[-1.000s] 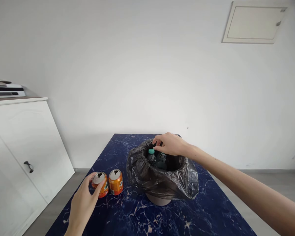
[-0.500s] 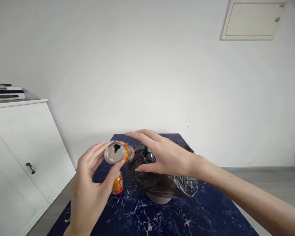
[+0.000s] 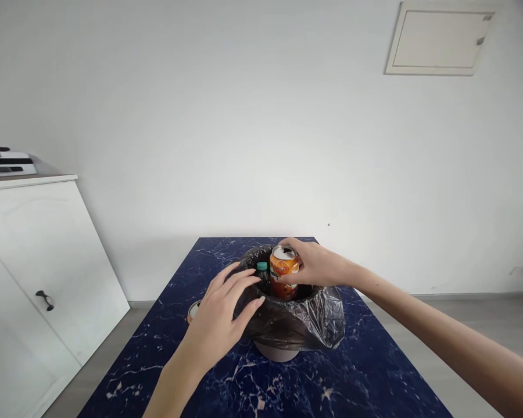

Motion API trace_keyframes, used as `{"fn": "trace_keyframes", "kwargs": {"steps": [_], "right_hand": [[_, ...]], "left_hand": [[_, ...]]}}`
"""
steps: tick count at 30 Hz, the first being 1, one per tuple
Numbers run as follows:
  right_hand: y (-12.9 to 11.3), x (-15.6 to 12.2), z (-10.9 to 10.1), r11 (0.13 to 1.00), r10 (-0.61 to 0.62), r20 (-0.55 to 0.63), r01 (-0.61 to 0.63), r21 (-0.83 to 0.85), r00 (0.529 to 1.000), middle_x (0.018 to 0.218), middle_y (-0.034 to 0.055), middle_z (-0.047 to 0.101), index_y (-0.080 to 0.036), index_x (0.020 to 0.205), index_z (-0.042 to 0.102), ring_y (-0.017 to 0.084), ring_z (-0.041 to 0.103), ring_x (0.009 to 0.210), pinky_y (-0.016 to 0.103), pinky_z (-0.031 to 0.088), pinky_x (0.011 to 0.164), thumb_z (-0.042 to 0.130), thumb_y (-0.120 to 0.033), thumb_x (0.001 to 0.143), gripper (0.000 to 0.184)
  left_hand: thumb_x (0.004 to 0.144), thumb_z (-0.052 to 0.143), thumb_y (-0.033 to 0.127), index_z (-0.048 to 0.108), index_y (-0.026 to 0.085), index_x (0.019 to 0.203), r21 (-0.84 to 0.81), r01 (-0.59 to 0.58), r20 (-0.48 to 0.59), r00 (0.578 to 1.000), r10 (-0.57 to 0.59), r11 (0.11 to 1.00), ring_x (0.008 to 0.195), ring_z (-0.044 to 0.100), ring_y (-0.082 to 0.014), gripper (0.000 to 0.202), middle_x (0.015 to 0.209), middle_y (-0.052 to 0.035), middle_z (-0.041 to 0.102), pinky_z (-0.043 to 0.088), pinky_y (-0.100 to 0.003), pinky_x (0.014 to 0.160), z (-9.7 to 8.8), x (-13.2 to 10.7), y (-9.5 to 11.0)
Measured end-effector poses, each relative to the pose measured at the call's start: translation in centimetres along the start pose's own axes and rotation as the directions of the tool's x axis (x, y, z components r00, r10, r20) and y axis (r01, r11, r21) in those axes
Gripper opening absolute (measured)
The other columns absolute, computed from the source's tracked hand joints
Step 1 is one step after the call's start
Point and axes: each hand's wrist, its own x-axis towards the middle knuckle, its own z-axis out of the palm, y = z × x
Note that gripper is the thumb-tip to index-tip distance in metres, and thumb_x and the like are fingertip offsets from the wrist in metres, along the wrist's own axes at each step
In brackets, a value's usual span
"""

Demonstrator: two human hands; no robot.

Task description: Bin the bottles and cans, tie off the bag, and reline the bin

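Note:
My right hand grips an orange soda can upright over the mouth of a small bin, its opened lid facing up. A black plastic bag lines the bin and hangs over its rim; the grey base shows below. Inside stands a bottle with a green cap, left of the can. With fingers spread, my left hand is at the bag's left edge; whether it touches the bag I cannot tell. Behind that hand, a second can stands mostly hidden on the table.
The bin stands on a dark blue marbled table against a white wall. To the left is a white cabinet with items on top. A panel sits high on the wall at right.
The soda can has passed from my left hand to my right and moved rightward over the bin. My left hand has opened and shifted to the bag's left edge, covering most of the second can.

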Motion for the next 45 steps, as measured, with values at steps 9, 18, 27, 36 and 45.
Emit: {"fn": "trace_keyframes", "kwargs": {"steps": [9,18,27,36,45], "right_hand": [[0.2,1.0,2.3,1.0,-0.022,0.303,0.027,-0.013,0.953,0.117,0.0151,0.079,-0.014,0.146,0.059,0.029,0.073,0.092,0.036,0.051,0.073,0.073,-0.046,0.084,0.071],[1.0,1.5,1.7,1.0,-0.018,0.348,0.017,0.005,0.937,0.141,0.0159,0.074,-0.021,0.157,0.058,0.034,0.076,0.11,0.038,0.055,0.083,0.073,-0.061,0.089,0.08],[2.8,2.0,2.6,0.994,0.049,0.366,-0.08,0.07,0.929,0.145,0.0144,0.073,-0.023,0.156,0.056,0.023,0.082,0.079,0.036,0.061,0.081,0.062,-0.053,0.1,0.064],[2.4,3.2,3.8,0.994,0.084,0.317,-0.06,-0.086,0.944,0.128,0.019,0.08,-0.014,0.143,0.066,0.037,0.077,0.107,0.041,0.057,0.087,0.073,-0.061,0.091,0.07],[0.6,3.4,5.6,0.982,0.084,0.271,-0.034,-0.184,0.959,0.121,0.0158,0.081,-0.019,0.139,0.069,0.033,0.077,0.105,0.033,0.055,0.073,0.075,-0.053,0.09,0.06]], "left_hand": [[0.11,0.054,0.051,0.066,0.037,0.146,0.061,0.015,0.114,0.993,-0.022,0.998,0.158,0.046,-0.0336,0.04,0.159,0.001,0.064,0.053,-0.06,0.12,0.2,-0.6,-0.8],[0.111,0.053,0.051,0.064,0.038,0.149,0.049,0.009,0.12,0.993,-0.015,0.999,0.156,0.049,-0.0338,0.042,0.161,-0.0002,0.062,0.056,-0.058,0.118,0.0,-1.0,-0.9],[0.111,0.053,0.05,0.057,0.042,0.155,0.009,0.063,0.082,0.995,-0.063,0.998,0.154,0.051,-0.0322,0.045,0.165,-0.0004,0.057,0.056,-0.054,0.119,0.1,-2.2,-1.5],[0.11,0.054,0.05,0.058,0.041,0.153,0.01,0.064,0.083,0.994,-0.065,0.998,0.154,0.053,-0.0314,0.044,0.164,-0.0001,0.058,0.057,-0.053,0.117,-0.1,-2.1,-1.2],[0.11,0.055,0.048,0.058,0.041,0.154,0.007,0.037,0.047,0.998,-0.037,0.999,0.152,0.055,-0.0319,0.044,0.162,-0.0017,0.061,0.059,-0.053,0.115,0.0,-2.0,-1.3]]}}
